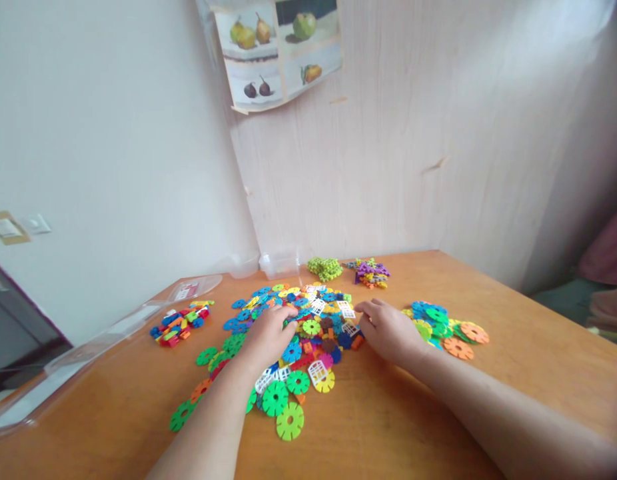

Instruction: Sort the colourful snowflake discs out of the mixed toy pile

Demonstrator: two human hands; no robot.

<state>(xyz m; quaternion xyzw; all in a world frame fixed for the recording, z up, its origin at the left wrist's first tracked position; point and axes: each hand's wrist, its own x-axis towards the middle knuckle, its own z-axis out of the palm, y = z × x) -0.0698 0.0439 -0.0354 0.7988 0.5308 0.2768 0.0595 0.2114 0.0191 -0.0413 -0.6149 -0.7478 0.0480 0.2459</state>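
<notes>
Left hand: My left hand is lying palm down on the near-left part of the heap, fingers stretched out flat and closing on nothing that I can see.
Right hand: My right hand is resting palm down at the heap's right edge, fingers bending loosely; whether the fingertips are pinching a piece, I cannot tell.
Heap of toy discs: A heap of bright notched plastic discs is spreading between and under both hands, touching each of them.
White lattice piece: A white lattice piece is lying in the heap just beyond my right fingertips.
Loose green disc: One lime green disc is sitting alone at the heap's near edge, between my forearms.
Second group: More discs, blue, green and orange, are lying just right of my right hand.
Small bricks: A little pile of coloured bricks is sitting well left of my left hand.
Built clusters: A yellow-green cluster and a purple cluster are standing beyond both hands, near the wall.
Clear lid: A clear plastic lid is lying far left of my left hand.
Surface: The orange wooden surface is carrying everything.
Wall: A fruit poster is hanging high above the hands.
</notes>
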